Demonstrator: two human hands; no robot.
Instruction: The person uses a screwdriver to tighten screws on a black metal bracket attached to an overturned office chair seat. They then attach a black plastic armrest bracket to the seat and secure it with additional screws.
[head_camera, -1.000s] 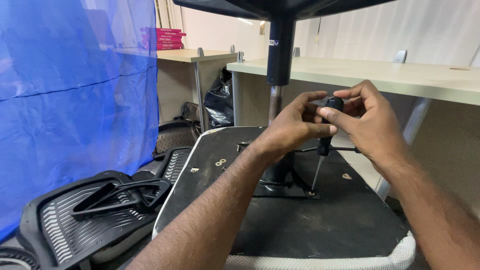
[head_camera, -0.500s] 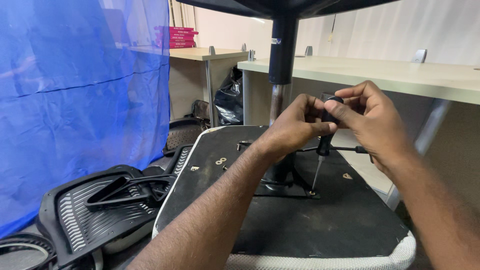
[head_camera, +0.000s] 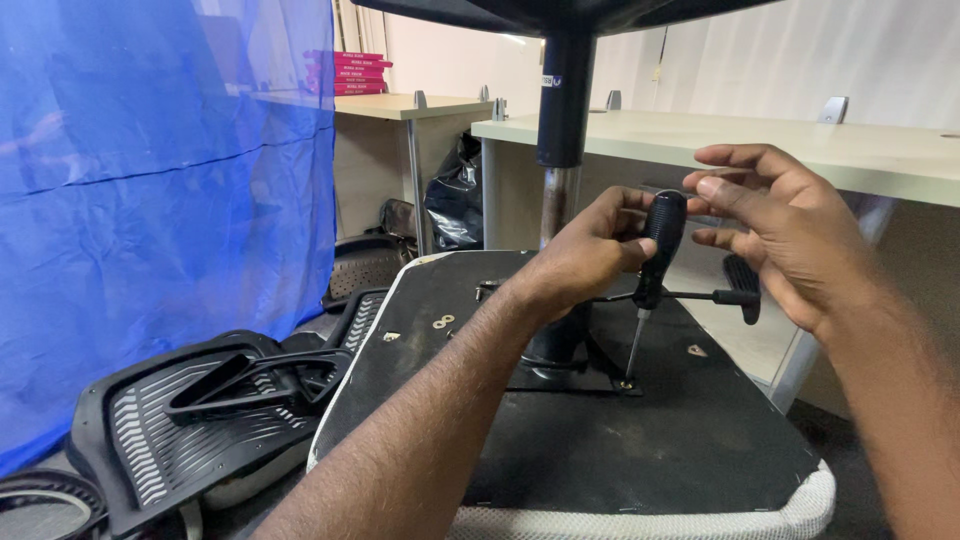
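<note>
The left hand (head_camera: 585, 255) pinches the black handle of a screwdriver (head_camera: 652, 268) between thumb and fingers. The tool stands almost straight up. Its thin tip sits on a screw (head_camera: 627, 384) in the metal plate (head_camera: 570, 375) under the upside-down chair seat (head_camera: 620, 450). The right hand (head_camera: 785, 235) is beside the handle, fingers spread, not touching it. So the step looks like turning this screw, with the right hand between grips. The next move likely needs the right hand to close on the handle top and twist, while the left keeps the tip straight so it does not slip off. Loose washers (head_camera: 440, 322) lie on the seat. A black chair back (head_camera: 200, 410) lies on the floor by a blue sheet (head_camera: 150, 200).
</note>
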